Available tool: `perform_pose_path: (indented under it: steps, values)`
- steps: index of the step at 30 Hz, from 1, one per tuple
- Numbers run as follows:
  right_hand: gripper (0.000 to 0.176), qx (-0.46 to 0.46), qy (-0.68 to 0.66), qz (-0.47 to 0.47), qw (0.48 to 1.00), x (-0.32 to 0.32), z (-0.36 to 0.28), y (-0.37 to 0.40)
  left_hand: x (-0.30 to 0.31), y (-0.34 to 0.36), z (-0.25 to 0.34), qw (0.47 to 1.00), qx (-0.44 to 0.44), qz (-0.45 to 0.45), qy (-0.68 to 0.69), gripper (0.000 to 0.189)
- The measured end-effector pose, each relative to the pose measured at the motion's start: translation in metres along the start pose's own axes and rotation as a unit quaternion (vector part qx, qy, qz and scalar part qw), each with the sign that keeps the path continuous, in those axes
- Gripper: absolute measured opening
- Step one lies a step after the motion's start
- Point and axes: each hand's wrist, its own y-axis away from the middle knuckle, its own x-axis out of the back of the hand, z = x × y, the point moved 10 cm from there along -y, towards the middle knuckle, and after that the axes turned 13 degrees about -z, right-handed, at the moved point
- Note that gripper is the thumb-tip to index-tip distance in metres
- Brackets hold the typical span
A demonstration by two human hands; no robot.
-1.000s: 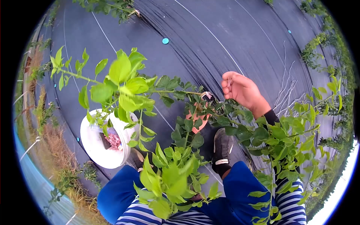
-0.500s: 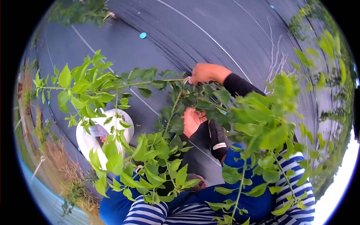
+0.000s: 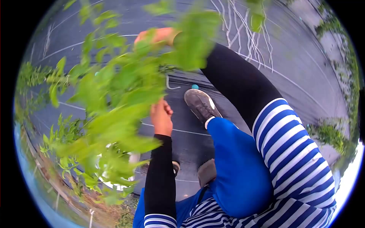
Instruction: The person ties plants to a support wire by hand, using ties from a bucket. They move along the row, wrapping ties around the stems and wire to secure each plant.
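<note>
Bright green leafy branches (image 3: pixel 118 110) of a plant fill the left and middle of the head view, close to the camera and partly blurred. My left hand (image 3: pixel 162 118) is at the right edge of the foliage, its fingers curled in; whatever they hold is hidden by leaves. Farther out, my right hand (image 3: pixel 156 36) reaches over the top of the plant, with leaves covering most of its fingers. A short pale string (image 3: pixel 172 84) shows just beyond my left hand.
Black ground fabric (image 3: pixel 296 64) with white lines covers the ground. Several long pale strings (image 3: pixel 245 34) lie at the upper right. A teal round object (image 3: pixel 195 86) is by my shoe (image 3: pixel 199 104). A white bucket (image 3: pixel 135 157) stands behind leaves at lower left. Other plants (image 3: pixel 329 136) grow at right.
The view has swung, bringing the pale strings and my shoe into sight. My hands have moved apart; the right hand no longer visibly pinches the stem. Leaves now cover more of it.
</note>
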Motion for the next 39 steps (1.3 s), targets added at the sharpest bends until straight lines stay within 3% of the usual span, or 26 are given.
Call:
perform_pose_path:
  steps: [1,2,4,5,7,9,13,17,21,24,26,27,29,35,39]
  values:
    - [0.019,-0.017,-0.313,0.092,0.945,0.068,-0.039,0.096,0.002,0.000,0.004,1.000,-0.002,0.019,-0.008,0.015]
    - [0.019,-0.023,-0.319,0.101,0.942,0.063,-0.027,0.104,0.001,-0.001,0.009,0.999,-0.017,0.036,-0.030,0.019]
    - [0.020,-0.052,-0.546,0.085,0.831,0.030,0.002,0.113,-0.008,0.006,0.014,0.997,-0.027,0.046,-0.047,0.020]
    - [0.020,-0.052,-0.554,0.093,0.826,0.017,0.012,0.125,-0.011,0.008,0.020,0.996,-0.045,0.060,-0.053,0.022]
    - [0.021,-0.016,-0.667,0.143,0.731,-0.018,0.032,0.157,-0.016,0.006,0.021,0.995,-0.034,0.068,-0.061,0.026]
    - [0.027,-0.058,-0.719,0.146,0.677,-0.069,0.038,0.177,-0.010,-0.001,0.012,0.997,-0.013,0.071,-0.008,0.033]
    - [0.036,-0.199,-0.695,0.082,0.686,-0.150,0.013,0.173,0.004,-0.007,0.010,0.994,0.001,0.112,0.003,0.037]
    - [0.022,-0.142,-0.647,0.143,0.736,-0.165,-0.020,0.128,0.008,-0.004,0.014,0.992,0.010,0.123,-0.008,0.032]
    - [0.030,-0.152,-0.603,0.236,0.747,-0.173,-0.018,0.097,0.014,-0.010,0.012,0.995,0.040,0.092,-0.014,0.031]
    - [0.032,-0.090,-0.613,0.283,0.732,-0.152,-0.027,0.096,0.014,-0.013,0.008,0.992,0.052,0.115,0.015,0.029]
    - [0.039,-0.052,-0.665,0.317,0.674,-0.138,-0.032,0.102,0.011,-0.018,0.007,0.992,0.054,0.116,0.025,0.029]
    - [0.039,-0.053,-0.664,0.316,0.675,-0.136,-0.033,0.102,0.009,-0.021,0.006,0.992,0.055,0.112,0.034,0.030]
    - [0.043,-0.065,-0.644,0.306,0.699,-0.130,-0.037,0.103,0.008,-0.025,0.004,0.992,0.057,0.107,0.036,0.030]
    - [0.039,-0.099,-0.632,0.312,0.702,-0.126,-0.040,0.108,0.000,-0.031,0.004,0.992,0.051,0.098,0.065,0.030]
    - [0.025,-0.166,-0.729,0.250,0.615,-0.145,-0.041,0.116,-0.005,-0.039,0.005,0.990,0.046,0.091,0.095,0.032]
